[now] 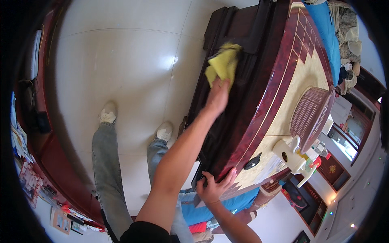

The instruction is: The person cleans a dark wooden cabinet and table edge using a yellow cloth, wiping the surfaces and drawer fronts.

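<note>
My right hand [218,94] grips a yellow cloth [224,65], which lies against the dark wooden side [240,76] of a low table, below its top edge. The cloth is bunched and slightly blurred, with dark patches at its far end. My left hand [212,187] rests on the near corner of the dark red tabletop rim [258,111], thumb and fingers spread, holding nothing. A small black object [253,161] lies on the cream tabletop near that hand. Farther along stand a cream jug [288,155] and a mauve plastic basket [311,114].
Bottles [320,148] stand behind the jug. Blue-covered seating [325,39] runs along the table's far side, with more blue fabric [218,206] near my left forearm. A red wooden cabinet [65,170] with papers and framed pictures stands at the left, across the tiled floor [121,60].
</note>
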`<action>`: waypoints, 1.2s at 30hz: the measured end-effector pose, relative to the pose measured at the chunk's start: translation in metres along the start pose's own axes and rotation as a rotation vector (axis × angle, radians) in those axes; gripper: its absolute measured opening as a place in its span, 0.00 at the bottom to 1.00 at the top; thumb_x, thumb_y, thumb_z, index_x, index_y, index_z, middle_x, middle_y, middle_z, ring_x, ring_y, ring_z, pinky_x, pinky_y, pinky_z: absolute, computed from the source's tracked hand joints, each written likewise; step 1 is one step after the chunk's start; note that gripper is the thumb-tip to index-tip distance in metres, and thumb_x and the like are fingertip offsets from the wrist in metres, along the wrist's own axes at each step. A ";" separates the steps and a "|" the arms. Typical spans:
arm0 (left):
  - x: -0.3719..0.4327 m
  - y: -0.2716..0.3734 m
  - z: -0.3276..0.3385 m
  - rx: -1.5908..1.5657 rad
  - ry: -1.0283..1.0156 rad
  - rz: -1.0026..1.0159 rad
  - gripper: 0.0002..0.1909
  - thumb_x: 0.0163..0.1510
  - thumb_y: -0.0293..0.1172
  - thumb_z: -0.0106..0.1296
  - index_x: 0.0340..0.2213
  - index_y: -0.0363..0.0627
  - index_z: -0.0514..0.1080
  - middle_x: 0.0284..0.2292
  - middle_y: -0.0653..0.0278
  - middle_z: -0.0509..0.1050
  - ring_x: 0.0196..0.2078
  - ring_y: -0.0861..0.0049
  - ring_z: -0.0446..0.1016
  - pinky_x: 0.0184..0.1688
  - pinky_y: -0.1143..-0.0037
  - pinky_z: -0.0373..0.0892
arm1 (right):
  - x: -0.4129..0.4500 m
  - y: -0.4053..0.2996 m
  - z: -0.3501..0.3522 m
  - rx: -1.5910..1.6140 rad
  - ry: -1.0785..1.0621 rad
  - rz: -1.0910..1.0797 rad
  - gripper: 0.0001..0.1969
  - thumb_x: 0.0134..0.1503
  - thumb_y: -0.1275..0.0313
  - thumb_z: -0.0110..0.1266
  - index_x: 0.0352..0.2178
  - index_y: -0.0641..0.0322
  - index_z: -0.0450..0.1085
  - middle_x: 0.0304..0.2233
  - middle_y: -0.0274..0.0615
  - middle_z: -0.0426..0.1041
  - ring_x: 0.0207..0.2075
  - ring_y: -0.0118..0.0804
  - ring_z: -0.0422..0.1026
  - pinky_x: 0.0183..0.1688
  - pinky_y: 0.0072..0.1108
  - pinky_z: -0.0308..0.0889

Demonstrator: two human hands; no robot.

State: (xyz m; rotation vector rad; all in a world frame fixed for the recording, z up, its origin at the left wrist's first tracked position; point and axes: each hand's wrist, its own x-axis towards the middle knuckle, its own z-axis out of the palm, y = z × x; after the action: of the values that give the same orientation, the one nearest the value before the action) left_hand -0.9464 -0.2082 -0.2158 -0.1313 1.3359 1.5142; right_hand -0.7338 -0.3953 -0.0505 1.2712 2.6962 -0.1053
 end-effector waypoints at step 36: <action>-0.114 -0.031 -0.051 0.298 -0.194 -0.087 0.26 0.68 0.46 0.36 0.43 0.31 0.72 0.41 0.34 0.75 0.49 0.42 0.73 0.52 0.57 0.66 | 0.000 -0.003 -0.003 -0.013 0.005 0.020 0.13 0.44 0.71 0.58 0.34 0.47 0.77 0.67 0.77 0.43 0.68 0.77 0.42 0.68 0.55 0.43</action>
State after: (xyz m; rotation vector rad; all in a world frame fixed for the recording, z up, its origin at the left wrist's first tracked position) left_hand -0.9015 -0.3228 -0.1789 0.1416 1.3640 1.2070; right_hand -0.7366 -0.3971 -0.0480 1.2957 2.6834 -0.0825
